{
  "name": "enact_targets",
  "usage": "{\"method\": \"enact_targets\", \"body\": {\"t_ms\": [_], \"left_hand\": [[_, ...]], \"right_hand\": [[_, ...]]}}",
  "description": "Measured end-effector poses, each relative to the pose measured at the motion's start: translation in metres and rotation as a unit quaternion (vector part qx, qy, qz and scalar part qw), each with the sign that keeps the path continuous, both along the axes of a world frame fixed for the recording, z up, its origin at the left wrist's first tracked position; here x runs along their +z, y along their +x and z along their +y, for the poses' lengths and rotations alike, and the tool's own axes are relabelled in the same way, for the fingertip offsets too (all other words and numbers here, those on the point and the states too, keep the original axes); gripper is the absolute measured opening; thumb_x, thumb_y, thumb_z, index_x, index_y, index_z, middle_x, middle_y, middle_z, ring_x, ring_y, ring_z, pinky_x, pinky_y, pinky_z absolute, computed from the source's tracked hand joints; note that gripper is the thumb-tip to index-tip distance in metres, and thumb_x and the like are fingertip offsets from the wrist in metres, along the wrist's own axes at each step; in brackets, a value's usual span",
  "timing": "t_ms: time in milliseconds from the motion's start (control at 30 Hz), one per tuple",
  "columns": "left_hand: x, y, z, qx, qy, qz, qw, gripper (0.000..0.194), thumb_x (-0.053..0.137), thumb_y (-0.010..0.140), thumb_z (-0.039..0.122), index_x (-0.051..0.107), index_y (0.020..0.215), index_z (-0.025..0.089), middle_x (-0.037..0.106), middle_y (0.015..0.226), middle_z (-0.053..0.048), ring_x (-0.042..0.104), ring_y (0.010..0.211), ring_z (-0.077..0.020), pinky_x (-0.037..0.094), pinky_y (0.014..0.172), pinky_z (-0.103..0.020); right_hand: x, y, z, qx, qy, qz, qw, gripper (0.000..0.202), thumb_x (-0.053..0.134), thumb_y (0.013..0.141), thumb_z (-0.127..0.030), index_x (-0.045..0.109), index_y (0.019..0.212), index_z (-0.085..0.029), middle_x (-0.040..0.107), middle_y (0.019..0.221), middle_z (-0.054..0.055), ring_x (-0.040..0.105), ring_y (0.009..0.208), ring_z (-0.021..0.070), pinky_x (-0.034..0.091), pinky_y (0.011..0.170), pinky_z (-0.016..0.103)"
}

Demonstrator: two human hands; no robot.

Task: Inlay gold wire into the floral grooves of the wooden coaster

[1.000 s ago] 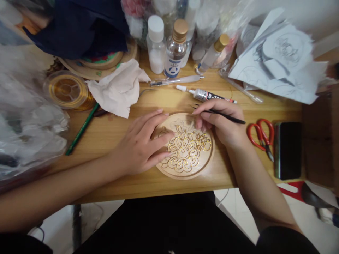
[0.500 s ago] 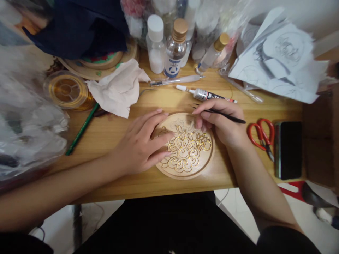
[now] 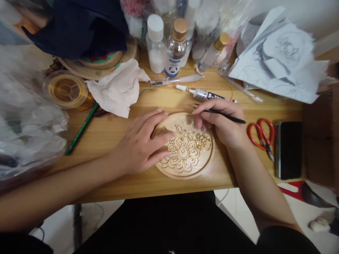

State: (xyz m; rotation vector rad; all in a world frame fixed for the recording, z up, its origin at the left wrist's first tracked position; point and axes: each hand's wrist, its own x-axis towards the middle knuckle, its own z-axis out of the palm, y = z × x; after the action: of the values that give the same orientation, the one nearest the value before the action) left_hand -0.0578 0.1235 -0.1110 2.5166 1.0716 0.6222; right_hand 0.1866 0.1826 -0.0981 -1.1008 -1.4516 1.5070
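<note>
A round wooden plaque (image 3: 182, 173) lies flat on the table, with gold wire following much of its drawn flower pattern. At its top, the outline is bare pencil. My left hand (image 3: 145, 141) rests over the plaque's left side with fingers spread. Black tweezers (image 3: 225, 114) are pinched in my right hand (image 3: 225, 121) above the plaque's upper right edge. Their thin tips point left, and I cannot make out anything between them. Just beyond my right hand lies a glue tube (image 3: 209, 95) with a white nozzle.
Red-handled cutters (image 3: 261, 135) and a phone (image 3: 288, 150) lie to the right. Bottles, including a gold-capped one (image 3: 174, 53), stand behind. Leftward are a gold wire spool (image 3: 67, 90), a crumpled cloth (image 3: 119, 88) and a green pencil (image 3: 82, 130). Paper drawings (image 3: 280, 60) are piled back right.
Both hands, the tweezers and the plaque stay in practically the same place. At the lower right edge, what looks like a foot on the floor has shifted slightly.
</note>
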Motion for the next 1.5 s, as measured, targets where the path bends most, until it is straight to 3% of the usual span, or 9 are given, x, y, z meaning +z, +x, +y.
{"method": "enact_targets", "body": {"t_ms": [667,1000,1500], "left_hand": [[0.0016,0.0006,-0.0005,-0.009,0.004,0.015,1.0,0.035,0.058,0.091,0.035,0.056,0.122,0.017,0.039,0.144,-0.019,0.037,0.138,-0.0384,0.038,0.11,-0.057],[0.0008,0.0008,-0.0006,-0.019,-0.004,0.055,0.998,0.048,0.057,0.091,0.044,0.05,0.135,0.029,0.03,0.154,-0.013,0.03,0.143,-0.0379,0.033,0.112,-0.059],[0.0013,0.0014,0.0008,-0.022,0.014,0.056,0.998,0.045,0.056,0.091,0.046,0.054,0.131,0.024,0.032,0.152,-0.016,0.033,0.14,-0.0397,0.036,0.11,-0.057]], "right_hand": [[0.0001,-0.0008,0.0012,0.002,0.002,0.005,1.0,0.011,0.061,0.082,-0.014,0.072,0.084,-0.016,0.065,0.059,-0.002,0.056,0.048,0.0065,0.043,0.045,0.02],[0.0007,-0.0015,0.0007,0.004,0.001,0.013,1.0,0.013,0.06,0.083,-0.011,0.072,0.084,-0.017,0.064,0.058,-0.002,0.054,0.046,0.0052,0.038,0.042,0.019],[0.0011,-0.0017,0.0009,0.004,-0.006,0.004,1.0,0.01,0.061,0.081,-0.015,0.07,0.083,-0.016,0.064,0.058,-0.003,0.052,0.045,0.0056,0.036,0.041,0.019]]}}
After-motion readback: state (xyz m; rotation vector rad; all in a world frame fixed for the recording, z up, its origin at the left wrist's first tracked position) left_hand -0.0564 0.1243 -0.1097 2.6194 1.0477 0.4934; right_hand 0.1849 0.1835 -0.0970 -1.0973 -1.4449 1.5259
